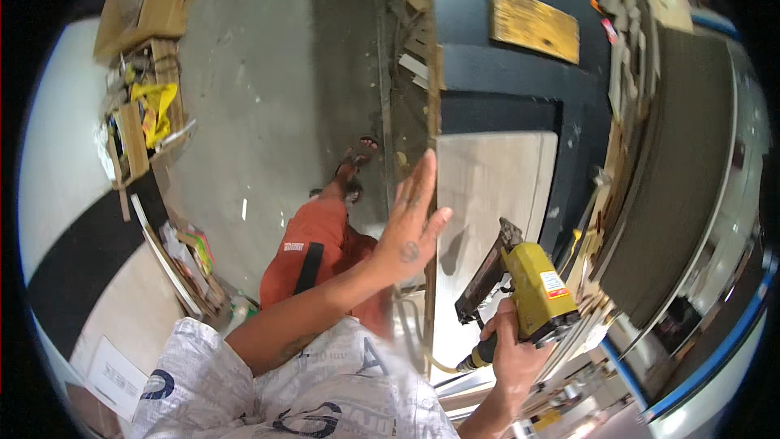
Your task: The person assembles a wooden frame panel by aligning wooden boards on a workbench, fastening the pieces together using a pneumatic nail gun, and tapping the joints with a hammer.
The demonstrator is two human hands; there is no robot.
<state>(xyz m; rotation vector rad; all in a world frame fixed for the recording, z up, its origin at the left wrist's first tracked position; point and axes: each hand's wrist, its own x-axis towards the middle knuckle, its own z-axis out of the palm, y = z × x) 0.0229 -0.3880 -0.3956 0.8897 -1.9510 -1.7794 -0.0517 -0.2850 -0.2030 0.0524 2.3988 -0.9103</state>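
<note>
Printed white shirt [325,382] cloth fills the bottom of my view, to the left of the near end of the pale board [496,175]. Through the head camera I see the left hand [410,232] stretched flat along the board's left edge, thumb spread, grasping nothing; how hard it presses, if at all, I can't tell. The right hand [516,349] is wrapped around the handle of a yellow nail gun [543,276] over the board's near right part, the tool's nose pointing away from the person and seemingly clear of the surface.

As I judge it, the board is already positioned, with the dark panel [516,69] bordering its far and right sides. I can make out no nail heads, so how much nailing is done or left I can't say.

Beyond the board, a yellowish wooden block [535,26] lies on the dark panel. Right of the board are wood strips [632,32]; well to its left, across the floor [252,89], sits a yellow bag [156,110].
</note>
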